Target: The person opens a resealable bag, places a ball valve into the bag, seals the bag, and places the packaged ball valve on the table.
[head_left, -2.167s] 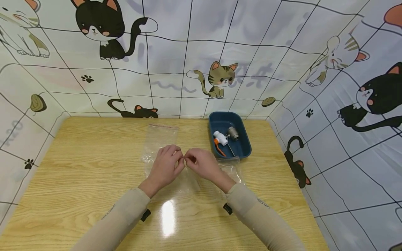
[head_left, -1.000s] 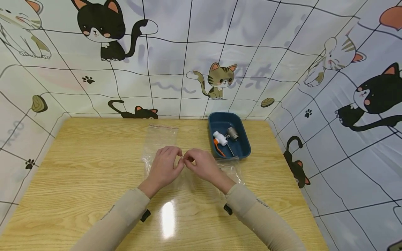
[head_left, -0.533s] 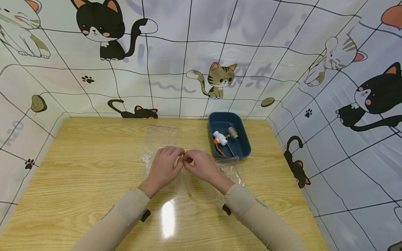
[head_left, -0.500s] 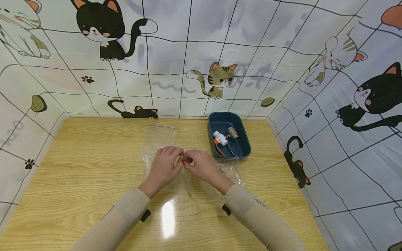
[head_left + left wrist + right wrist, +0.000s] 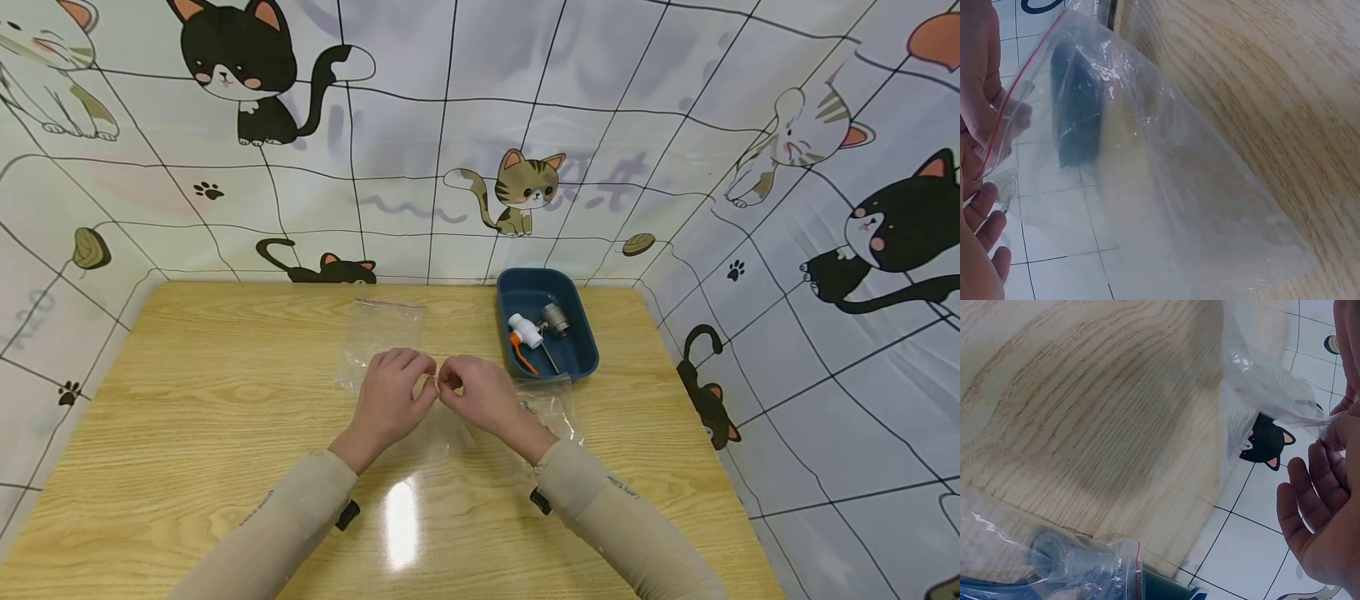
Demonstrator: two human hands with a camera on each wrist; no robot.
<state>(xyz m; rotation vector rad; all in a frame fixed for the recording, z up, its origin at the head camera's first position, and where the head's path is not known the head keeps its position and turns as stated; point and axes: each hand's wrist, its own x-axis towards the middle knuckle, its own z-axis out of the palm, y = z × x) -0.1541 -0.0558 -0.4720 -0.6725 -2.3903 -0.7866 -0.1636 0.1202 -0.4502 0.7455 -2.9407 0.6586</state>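
Between the fingertips of both hands hangs a clear zip bag [image 5: 1166, 144] with a red line along its mouth. My left hand [image 5: 393, 396] pinches one part of the mouth. Close beside it, my right hand [image 5: 480, 396] pinches the same edge, thumb and index finger curled together. No object shows inside the held bag; the blue bin is visible through it in the left wrist view. In the right wrist view, the right hand's other fingers [image 5: 1300, 500] are loosely bent. The exact grip points are partly hidden by the fingers in the head view.
Another clear zip bag [image 5: 386, 321] lies flat beyond the left hand. By the right forearm, a further bag [image 5: 1088, 559] contains a grey tubular piece and something blue. A dark blue bin [image 5: 588, 354] behind holds a white valve [image 5: 525, 331] with an orange handle and a metal fitting [image 5: 556, 319].
The hands stay in nearly the same place, their fingertips shifting slightly along the bag's mouth. The hanging bag sways a little. The bin and its contents have not moved.
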